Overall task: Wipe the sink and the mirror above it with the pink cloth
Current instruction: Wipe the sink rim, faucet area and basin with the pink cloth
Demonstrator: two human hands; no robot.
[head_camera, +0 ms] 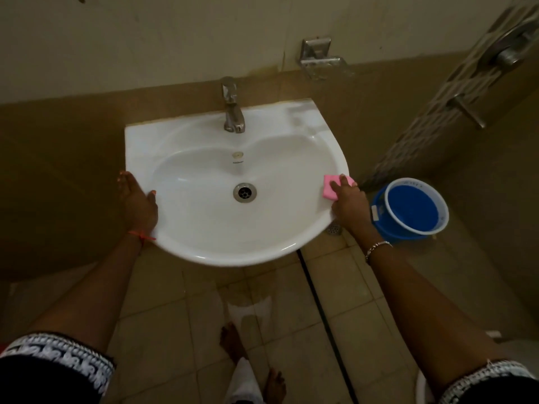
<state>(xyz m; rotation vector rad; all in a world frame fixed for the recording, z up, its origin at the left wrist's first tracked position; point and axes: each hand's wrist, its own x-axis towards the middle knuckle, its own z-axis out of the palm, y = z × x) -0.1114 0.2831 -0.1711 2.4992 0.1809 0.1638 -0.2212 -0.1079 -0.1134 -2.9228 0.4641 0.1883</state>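
White ceramic is being shown from the head camera as a wall-mounted sink (204, 228), seen from above, with a chrome tap (233, 112) at its far edge and a round metal drain (245, 192) in the middle of the basin. A folded pink cloth (331, 188) is being pressed onto the sink's right rim by the right hand (348, 207); the fingers are being laid flat over the cloth's near part rather than curled round it, so the cloth is being pinned between palm and ceramic. The left rim is being gripped by the left hand (137, 204), with the thumb lying inside the basin edge and the fingers spread over the outside. An orange thread (141, 235) is being worn on the left wrist and a silver bracelet (377, 248) on the right.

A blue bucket (408, 211) is being seen on the tiled floor just right of the sink, beyond the right hand. A metal soap holder (323, 64) is fixed to the wall, far right of the tap. Bare feet (233, 342) are being seen on the tiles below the sink. The mirror is lying outside the frame.
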